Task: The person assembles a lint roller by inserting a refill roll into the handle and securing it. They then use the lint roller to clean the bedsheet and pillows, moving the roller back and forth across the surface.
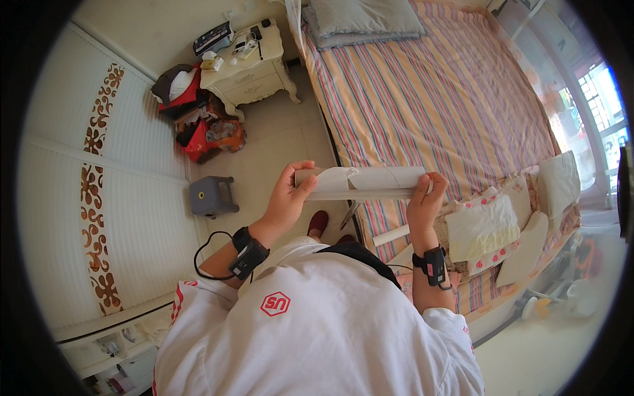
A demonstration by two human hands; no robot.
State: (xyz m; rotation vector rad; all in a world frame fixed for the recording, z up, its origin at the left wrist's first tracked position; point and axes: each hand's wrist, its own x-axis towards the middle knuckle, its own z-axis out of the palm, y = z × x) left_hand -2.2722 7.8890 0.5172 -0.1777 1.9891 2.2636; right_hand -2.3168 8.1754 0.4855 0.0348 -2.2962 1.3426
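Observation:
A long pale tube (pixel 389 177), like a paper or cardboard roll with a torn, peeling edge near its middle, is held level in front of me. Along its near side runs a narrow white strip (pixel 360 195); whether it is part of the tube I cannot tell. My left hand (pixel 290 195) grips the left end, with thumb and fingers closed round it. At the right end, my right hand (pixel 424 201) pinches the tube. Another white tube (pixel 391 235) lies on the bed's edge beside my right forearm.
A bed (pixel 422 99) with a striped sheet fills the right side, bearing a grey pillow (pixel 370 20) and folded cloths (pixel 485 228). To the left are a grey stool (pixel 213 197), a cream bedside cabinet (pixel 247 82), red bags (pixel 195 140) and white wardrobe doors (pixel 139 198).

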